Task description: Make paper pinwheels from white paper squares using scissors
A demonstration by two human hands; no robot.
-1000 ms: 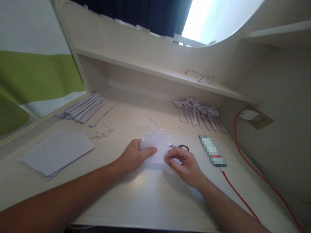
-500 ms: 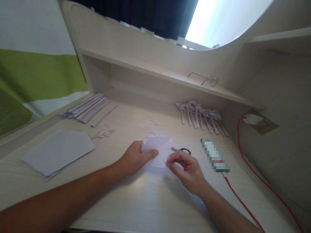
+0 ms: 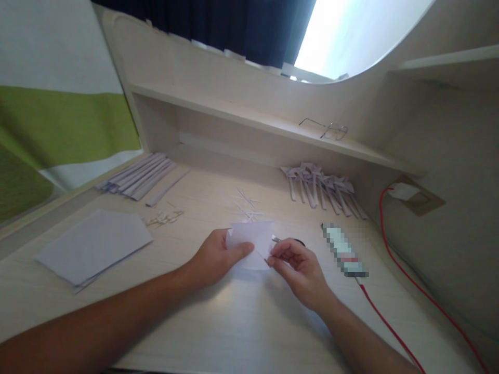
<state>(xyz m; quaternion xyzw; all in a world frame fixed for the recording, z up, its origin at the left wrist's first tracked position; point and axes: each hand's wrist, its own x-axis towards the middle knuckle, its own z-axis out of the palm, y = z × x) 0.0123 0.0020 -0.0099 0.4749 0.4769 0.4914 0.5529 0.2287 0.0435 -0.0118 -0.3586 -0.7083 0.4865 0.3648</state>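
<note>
A small white square of paper (image 3: 247,246) is held above the desk, with a thin diagonal line running from near its middle toward the lower right corner. My left hand (image 3: 218,255) grips its left side, thumb on top and the other fingers hidden behind. At the lower right corner my right hand (image 3: 298,270) is closed in a pinch. A small dark tip shows between its thumb and forefinger, too fine to name. Partly covered by the right hand, a pair of scissors (image 3: 299,242) lies behind it. Thin white sticks (image 3: 247,202) are scattered just beyond the paper.
Paper sheets (image 3: 97,246) lie stacked at left, near small pale pieces (image 3: 166,217) and rolled paper tubes (image 3: 142,174). Several paper pinwheels (image 3: 317,182) rest at back right. A phone (image 3: 345,252) with a red cable (image 3: 390,324) lies right. Glasses (image 3: 334,130) sit on the shelf.
The paper has tilted slightly between my hands. My right hand has shifted a little and covers more of the scissors. The camera view has moved very slightly.
</note>
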